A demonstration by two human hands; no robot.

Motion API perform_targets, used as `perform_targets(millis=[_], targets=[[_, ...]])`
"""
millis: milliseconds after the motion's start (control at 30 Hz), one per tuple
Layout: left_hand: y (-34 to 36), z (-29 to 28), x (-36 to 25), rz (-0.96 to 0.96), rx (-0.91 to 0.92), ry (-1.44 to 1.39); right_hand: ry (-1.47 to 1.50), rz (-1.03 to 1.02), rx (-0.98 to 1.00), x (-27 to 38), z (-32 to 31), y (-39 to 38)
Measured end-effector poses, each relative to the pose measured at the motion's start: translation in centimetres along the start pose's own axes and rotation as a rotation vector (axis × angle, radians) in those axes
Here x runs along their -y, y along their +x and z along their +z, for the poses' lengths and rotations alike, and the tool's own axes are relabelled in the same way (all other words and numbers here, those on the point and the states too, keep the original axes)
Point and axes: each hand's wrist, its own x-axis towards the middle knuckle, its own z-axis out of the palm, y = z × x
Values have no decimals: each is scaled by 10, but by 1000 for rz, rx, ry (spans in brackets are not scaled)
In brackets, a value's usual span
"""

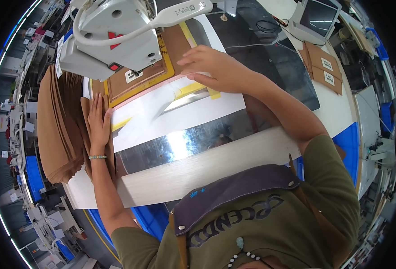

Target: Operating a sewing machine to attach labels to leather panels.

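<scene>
My left hand [99, 124] lies with its fingers stretched out on a brown fabric piece [87, 114], beside a thick stack of folded brown fabric [56, 125]. My right hand [211, 67] reaches over the white template sheet [184, 105], fingers extended and thumb apart, near its yellow-taped strip. I cannot tell whether its fingertips press on the sheet. A yellow-edged frame [155, 85] holds brown fabric with a white label [133, 76] on it, under the sewing machine head [110, 38]. Neither hand grips anything I can see.
A white lamp arm [180, 15] extends over the work. Shiny metal plate [180, 141] lies nearer me, before the pale table edge [207, 168]. To the right are labelled brown pieces [323, 69] and a screen unit [314, 20]. Blue bins [346, 148] sit below.
</scene>
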Motion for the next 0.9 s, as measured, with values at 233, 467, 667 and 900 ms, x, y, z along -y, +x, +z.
perform_targets(millis=[233,467,667,900], targets=[[0,-15,42,-31,-62,-98,-188,-173,138,36,-6,-15],[-4,-26,38,15,-92,-60,-145,-296,163,78,33,43],[-16,-28,35,-6,-49,6,-221,-196,338,56,46,25],[58,-33,-26,-41,-97,-55,-210,-62,108,34,23,12]])
